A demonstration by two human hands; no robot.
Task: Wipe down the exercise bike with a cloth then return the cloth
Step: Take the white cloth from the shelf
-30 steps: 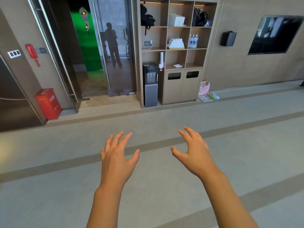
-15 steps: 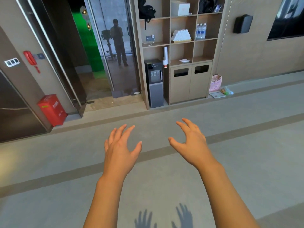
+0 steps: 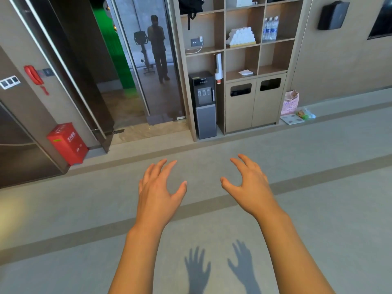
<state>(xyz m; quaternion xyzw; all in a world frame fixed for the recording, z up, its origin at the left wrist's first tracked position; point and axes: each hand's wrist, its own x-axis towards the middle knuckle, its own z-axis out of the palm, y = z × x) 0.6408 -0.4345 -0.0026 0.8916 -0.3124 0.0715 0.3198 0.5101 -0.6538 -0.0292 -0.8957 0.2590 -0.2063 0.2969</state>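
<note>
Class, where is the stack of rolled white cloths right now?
In the head view, upper right of centre: the rolled white cloths sit in a middle shelf compartment, left of the water bottles.

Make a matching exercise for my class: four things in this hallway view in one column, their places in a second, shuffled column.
Things:
1. rolled white cloths
2. water dispenser
3. red box
4. pink bag

Places:
A. on the floor right of the cabinet
B. on a middle shelf
C. on the floor by the left wall
D. standing left of the cabinet doors

Pairs: 1-B, 2-D, 3-C, 4-A
</note>
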